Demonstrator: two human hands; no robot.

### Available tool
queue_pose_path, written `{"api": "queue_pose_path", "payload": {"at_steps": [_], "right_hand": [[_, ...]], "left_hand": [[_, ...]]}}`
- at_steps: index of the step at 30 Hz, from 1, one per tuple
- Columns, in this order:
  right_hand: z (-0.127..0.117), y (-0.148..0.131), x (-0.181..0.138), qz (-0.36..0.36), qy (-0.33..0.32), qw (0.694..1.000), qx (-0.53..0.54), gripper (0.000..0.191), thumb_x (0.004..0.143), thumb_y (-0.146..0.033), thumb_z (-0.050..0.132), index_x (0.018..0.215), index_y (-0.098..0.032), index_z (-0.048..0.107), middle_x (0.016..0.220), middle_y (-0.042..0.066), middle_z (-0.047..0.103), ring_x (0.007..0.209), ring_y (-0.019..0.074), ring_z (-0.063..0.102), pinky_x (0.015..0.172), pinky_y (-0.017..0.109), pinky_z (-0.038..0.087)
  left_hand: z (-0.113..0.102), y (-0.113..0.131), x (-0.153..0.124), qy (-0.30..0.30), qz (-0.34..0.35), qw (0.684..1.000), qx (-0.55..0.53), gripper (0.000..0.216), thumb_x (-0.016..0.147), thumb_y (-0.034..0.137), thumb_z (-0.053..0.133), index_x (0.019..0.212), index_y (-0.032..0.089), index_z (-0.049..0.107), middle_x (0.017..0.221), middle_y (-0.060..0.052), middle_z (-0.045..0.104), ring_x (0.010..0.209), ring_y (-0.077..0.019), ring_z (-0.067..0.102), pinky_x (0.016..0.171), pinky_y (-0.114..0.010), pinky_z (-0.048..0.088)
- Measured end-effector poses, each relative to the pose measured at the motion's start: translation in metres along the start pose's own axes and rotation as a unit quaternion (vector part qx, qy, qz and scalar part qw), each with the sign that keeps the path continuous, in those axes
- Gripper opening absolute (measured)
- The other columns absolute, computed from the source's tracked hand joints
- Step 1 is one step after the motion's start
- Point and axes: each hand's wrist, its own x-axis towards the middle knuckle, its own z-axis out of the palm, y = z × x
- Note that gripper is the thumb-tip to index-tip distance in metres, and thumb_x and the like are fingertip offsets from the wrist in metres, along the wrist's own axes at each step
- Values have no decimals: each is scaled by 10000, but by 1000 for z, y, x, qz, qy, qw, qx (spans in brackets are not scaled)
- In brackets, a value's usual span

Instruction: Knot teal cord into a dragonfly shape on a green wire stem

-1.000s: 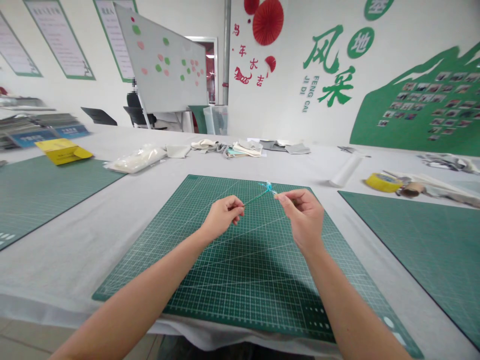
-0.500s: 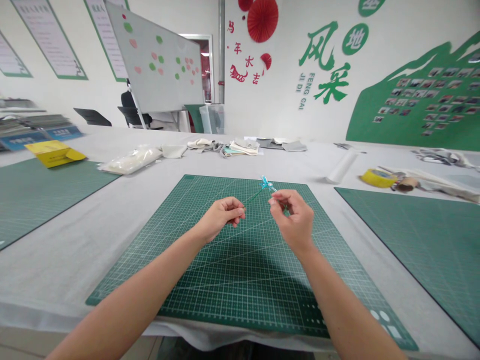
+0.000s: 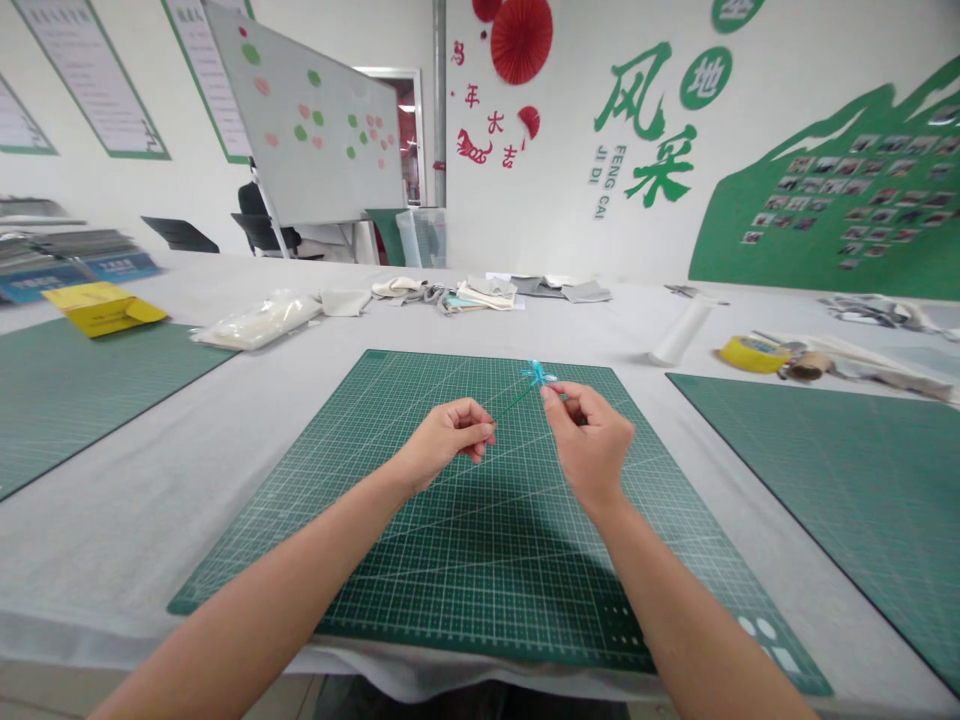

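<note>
One flower (image 3: 537,374), held in the air over the mat (image 3: 450,560); stem (image 3: 514,402) runs from it toward 8 o'clock. Left hand (image 3: 454,435) pinches the stem's far end; right hand (image 3: 596,440), nearer, pinches the flower's 5 o'clock edge, closer in than half a second ago.

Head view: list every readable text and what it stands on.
"风采": green characters on the white wall
"FENG CAI": same wall
"JI DI": same wall
"地": lower green disc
"马年大吉": red characters on the wall
Cut off: upper green disc
Too small or blurred: green-edged posters, blue labels, yellow folder, cutting mat print.
</note>
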Motion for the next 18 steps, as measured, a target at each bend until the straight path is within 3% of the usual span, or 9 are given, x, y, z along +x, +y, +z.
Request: {"api": "queue_pose_path", "payload": {"at_steps": [9,14,18], "right_hand": [[-4,-5,2,-55,40,998,6,64,812,-214,606,779,-175,645,570,-53,514,491,75,417,510,227,366],[-5,-3,5,-61,59,996,7,56,832,-187,572,796,-191,615,595,-49,504,515,87,434,528,236,388],[-7,1,7,-142,75,987,-23,107,802,-199,609,906,-217,619,817,14,584,782,162,554,735,331,465]], "left_hand": [[4,6,-1,52,25,996,73,121,773,220,618,747,150,523,615,28,573,520,-78,526,522,-222,457],[4,2,-2,51,58,991,113,97,793,221,588,759,158,524,650,24,583,518,-79,535,517,-227,470],[3,-1,-1,63,72,986,135,86,812,244,559,788,166,530,688,13,602,525,-85,545,517,-230,474]]}}
